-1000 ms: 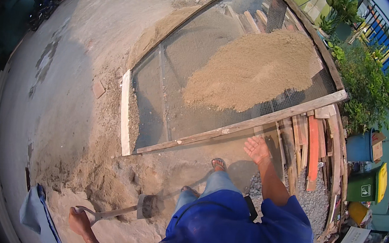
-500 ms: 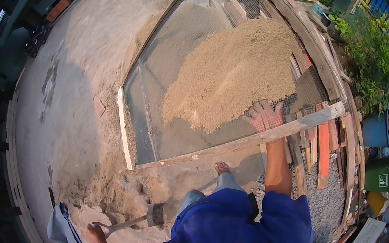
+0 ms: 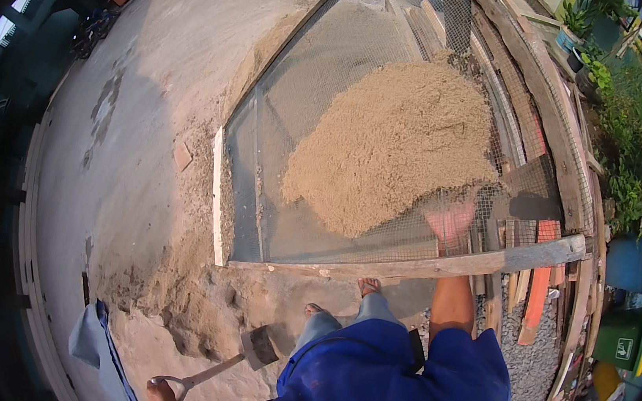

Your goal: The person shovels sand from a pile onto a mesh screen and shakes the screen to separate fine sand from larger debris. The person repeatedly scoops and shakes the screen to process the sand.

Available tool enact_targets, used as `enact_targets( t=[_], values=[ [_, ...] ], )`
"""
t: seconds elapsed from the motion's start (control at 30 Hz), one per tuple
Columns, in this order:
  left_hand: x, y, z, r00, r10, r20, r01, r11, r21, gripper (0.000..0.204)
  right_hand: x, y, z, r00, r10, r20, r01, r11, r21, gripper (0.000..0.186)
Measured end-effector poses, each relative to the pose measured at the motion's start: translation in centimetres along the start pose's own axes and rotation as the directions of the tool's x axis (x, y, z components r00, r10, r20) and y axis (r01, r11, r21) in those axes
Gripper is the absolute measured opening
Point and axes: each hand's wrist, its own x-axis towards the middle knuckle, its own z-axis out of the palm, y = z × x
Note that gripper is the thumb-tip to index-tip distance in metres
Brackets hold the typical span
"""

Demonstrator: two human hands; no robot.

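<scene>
Head view: sand (image 3: 394,145) heaped on a framed mesh screen (image 3: 520,258), apparently being sifted.
Left grip (image 3: 159,394) is closed round the handle of the shovel (image 3: 260,347); right grip (image 3: 451,222) is open beneath the mesh, seemingly empty, contact unclear. Shaking the screen would call for palm support from below.

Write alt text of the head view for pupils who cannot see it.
A right hand is under a wood-framed mesh screen bearing a heap of sand; at lower left, the left hand grips a shovel.
</scene>
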Motion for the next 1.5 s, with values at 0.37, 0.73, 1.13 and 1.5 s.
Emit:
enact_targets(
  t=[0.37, 0.73, 1.13, 1.5],
  values=[
    [-4.4, -4.3, 0.0, 0.994, -0.003, -0.108, -0.001, 0.999, -0.032, 0.021, 2.9, 6.0, -2.0, 0.999, 0.013, -0.033, -0.022, 0.955, -0.296, 0.078],
    [-5.5, -5.0, 0.2, 0.998, -0.049, -0.040, 0.045, 0.994, -0.102, 0.025, 4.8, 9.8, -5.1, 0.831, 0.298, 0.470, -0.336, 0.942, -0.003, 0.080],
    [-3.3, -7.2, 2.9, 0.999, 0.037, -0.009, -0.037, 0.995, -0.088, 0.026, 8.0, 7.0, 3.9, 0.993, -0.119, 0.004, 0.114, 0.942, -0.315, 0.088],
    [-4.7, -4.0, 0.5, 0.999, -0.011, -0.039, 0.005, 0.990, -0.140, 0.029, 10.6, 7.8, 4.5, 0.812, 0.103, 0.574, -0.063, 0.994, -0.090, 0.085]
  ],
)
